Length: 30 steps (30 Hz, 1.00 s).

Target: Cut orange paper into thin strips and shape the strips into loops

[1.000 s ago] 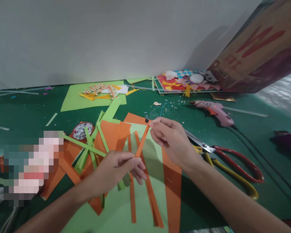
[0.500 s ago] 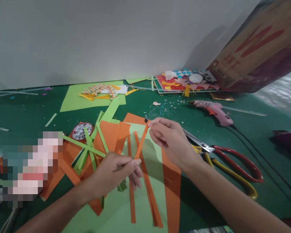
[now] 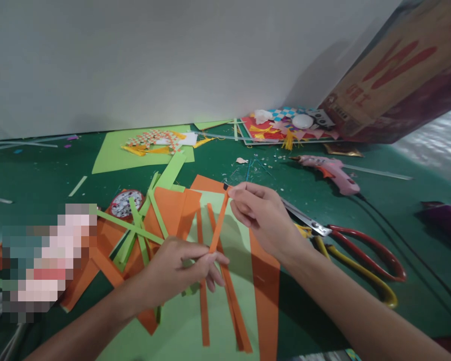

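Note:
I hold a narrow orange paper strip (image 3: 218, 224) taut between both hands above the green table. My left hand (image 3: 180, 271) pinches its lower end with thumb and forefinger. My right hand (image 3: 263, 215) pinches its upper end, fingers closed. Under the hands lie more orange strips (image 3: 203, 306) on a light green sheet (image 3: 188, 331), with thin green strips (image 3: 143, 233) crossing orange paper (image 3: 171, 208) to the left.
Red and yellow handled scissors (image 3: 361, 250) lie right of my right hand. A pink glue gun (image 3: 330, 170) with its cord sits farther back. Woven paper pieces (image 3: 154, 140) and colourful crafts (image 3: 285, 125) lie near the wall; a cardboard box (image 3: 402, 80) leans at right. A round tin (image 3: 122, 203) sits left.
My left hand has slid slightly down and right along the strip's lower end; the strip stays stretched between both hands. My right hand has barely moved.

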Tool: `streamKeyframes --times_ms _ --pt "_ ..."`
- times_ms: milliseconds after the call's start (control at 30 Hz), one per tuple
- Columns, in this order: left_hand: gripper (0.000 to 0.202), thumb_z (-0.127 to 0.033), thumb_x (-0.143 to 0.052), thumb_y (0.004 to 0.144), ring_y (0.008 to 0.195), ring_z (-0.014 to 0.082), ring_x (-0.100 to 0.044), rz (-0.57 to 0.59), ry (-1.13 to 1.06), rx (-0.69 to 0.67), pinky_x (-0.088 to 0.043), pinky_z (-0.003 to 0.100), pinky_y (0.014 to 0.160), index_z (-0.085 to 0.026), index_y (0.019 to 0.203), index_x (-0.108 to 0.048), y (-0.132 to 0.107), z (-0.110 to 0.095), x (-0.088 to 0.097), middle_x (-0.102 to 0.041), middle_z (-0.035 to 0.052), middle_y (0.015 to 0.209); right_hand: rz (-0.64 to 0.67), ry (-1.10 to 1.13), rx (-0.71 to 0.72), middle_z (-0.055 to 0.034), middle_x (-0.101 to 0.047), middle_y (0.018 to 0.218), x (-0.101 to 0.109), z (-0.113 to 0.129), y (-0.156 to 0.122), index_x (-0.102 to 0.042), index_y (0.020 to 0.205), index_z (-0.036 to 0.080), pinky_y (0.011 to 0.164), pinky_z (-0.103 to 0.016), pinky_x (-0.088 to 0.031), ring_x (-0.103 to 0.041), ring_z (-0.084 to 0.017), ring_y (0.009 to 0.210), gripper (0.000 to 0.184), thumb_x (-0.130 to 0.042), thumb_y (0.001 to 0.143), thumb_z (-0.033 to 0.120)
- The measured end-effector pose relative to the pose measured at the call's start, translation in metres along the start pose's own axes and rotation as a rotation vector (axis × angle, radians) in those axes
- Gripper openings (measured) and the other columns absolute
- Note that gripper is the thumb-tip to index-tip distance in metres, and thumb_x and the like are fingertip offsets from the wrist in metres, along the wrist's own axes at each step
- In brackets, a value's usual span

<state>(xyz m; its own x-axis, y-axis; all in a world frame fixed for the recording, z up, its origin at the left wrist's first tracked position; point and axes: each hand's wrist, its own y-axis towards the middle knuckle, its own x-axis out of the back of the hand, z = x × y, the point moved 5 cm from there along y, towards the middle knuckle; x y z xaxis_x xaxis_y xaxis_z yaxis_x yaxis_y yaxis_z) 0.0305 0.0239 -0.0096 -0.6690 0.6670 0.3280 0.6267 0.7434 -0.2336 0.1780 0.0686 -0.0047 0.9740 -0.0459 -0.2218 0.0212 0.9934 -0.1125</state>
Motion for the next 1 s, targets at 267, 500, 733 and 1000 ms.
streamKeyframes --times_ms 267,500,733,1000 --pt "0.040 -0.031 -0.042 0.093 0.058 0.0111 -0.068 0.007 0.057 -0.079 -0.052 0.017 0.061 -0.015 0.073 -0.073 -0.0005 -0.0004 -0.0003 -0.074 0.0046 0.066 0.014 0.018 0.005 0.0083 -0.029 0.043 0.0007 -0.0040 0.0004 -0.043 0.050 0.019 0.045 -0.028 -0.017 -0.027 -0.005 0.037 0.029 -0.059 0.075 0.017" --pt "0.035 -0.024 -0.038 0.093 0.056 0.0120 -0.068 0.012 0.002 -0.139 -0.049 0.018 0.052 -0.013 0.086 -0.070 -0.0016 -0.0011 -0.0003 -0.075 0.0051 0.069 0.005 0.019 -0.002 0.0091 -0.029 0.041 -0.0010 -0.0009 0.0002 -0.044 0.050 0.019 0.045 -0.027 -0.018 -0.026 -0.005 0.037 0.027 -0.058 0.074 0.016" --pt "0.037 -0.023 -0.035 0.095 0.054 0.0099 -0.067 -0.007 0.032 -0.173 -0.050 0.017 0.054 -0.015 0.082 -0.070 -0.0010 -0.0056 -0.0015 -0.074 0.0033 0.067 0.000 0.022 0.000 0.0087 -0.030 0.042 -0.0007 -0.0022 0.0009 -0.041 0.048 0.019 0.043 -0.026 -0.018 -0.027 -0.004 0.036 0.031 -0.058 0.073 0.016" --pt "0.036 -0.024 -0.046 0.091 0.050 0.0099 -0.067 -0.070 0.087 -0.242 -0.057 0.022 0.072 -0.020 0.069 -0.074 -0.0014 -0.0082 0.0007 -0.073 -0.0002 0.061 0.024 0.026 -0.005 0.0094 -0.028 0.041 -0.0018 -0.0028 0.0004 -0.043 0.050 0.018 0.044 -0.026 -0.018 -0.026 -0.004 0.037 0.029 -0.058 0.074 0.016"
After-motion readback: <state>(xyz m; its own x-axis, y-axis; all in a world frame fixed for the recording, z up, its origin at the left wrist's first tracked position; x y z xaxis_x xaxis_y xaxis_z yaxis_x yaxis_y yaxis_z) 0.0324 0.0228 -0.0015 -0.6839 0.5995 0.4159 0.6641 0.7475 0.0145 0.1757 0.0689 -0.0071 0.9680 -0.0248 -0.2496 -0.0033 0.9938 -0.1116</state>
